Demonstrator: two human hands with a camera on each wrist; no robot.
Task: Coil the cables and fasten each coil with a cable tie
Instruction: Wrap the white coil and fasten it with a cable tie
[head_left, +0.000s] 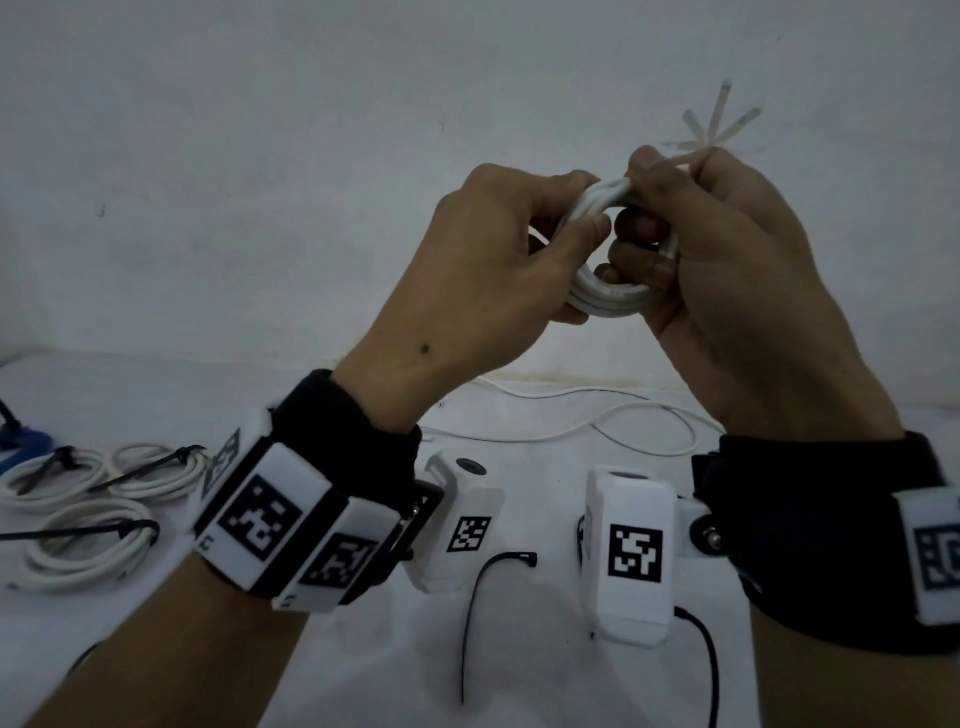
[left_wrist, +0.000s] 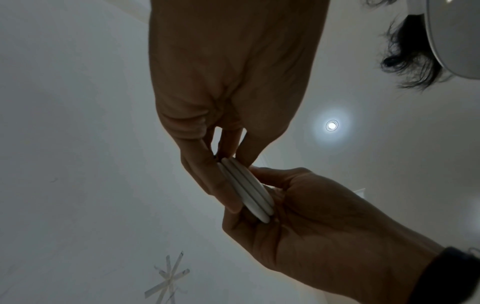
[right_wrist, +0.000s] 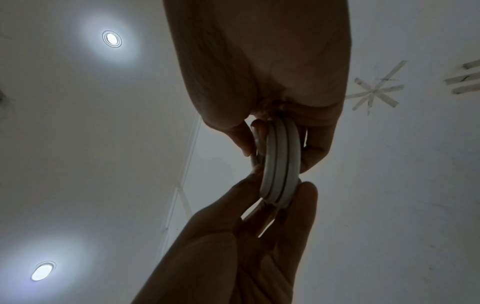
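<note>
— White wall (head_left: 260, 156) behind, white table (head_left: 545, 519) below. Where is the cable being worked on?

— The white coil (head_left: 602, 296) is held up in the air between both hands, well above the table. The left hand (head_left: 483, 270) grips its left side, thumb and fingers curled round the bundled strands. The right hand (head_left: 727, 291) grips its right side, fingers hooked through the loop and closed on the strands.

— Do the wrist cameras agree?

— Yes. In the left wrist view the coil (left_wrist: 246, 191) shows edge-on, three strands side by side, pinched between the left hand (left_wrist: 221, 102) above and the right hand (left_wrist: 311, 226) below. In the right wrist view the coil (right_wrist: 280, 162) sits between the right hand (right_wrist: 259, 72) above and the left hand (right_wrist: 233, 246) below.

— What lies on the table?

— Three tied coils (head_left: 88, 499) at the left, each with a black tie. A loose black cable tie (head_left: 488, 577) lies below the hands, and an uncoiled white cable (head_left: 623, 415) runs along the far side. A star of tape (head_left: 711, 130) is stuck on the wall by the right hand.
</note>
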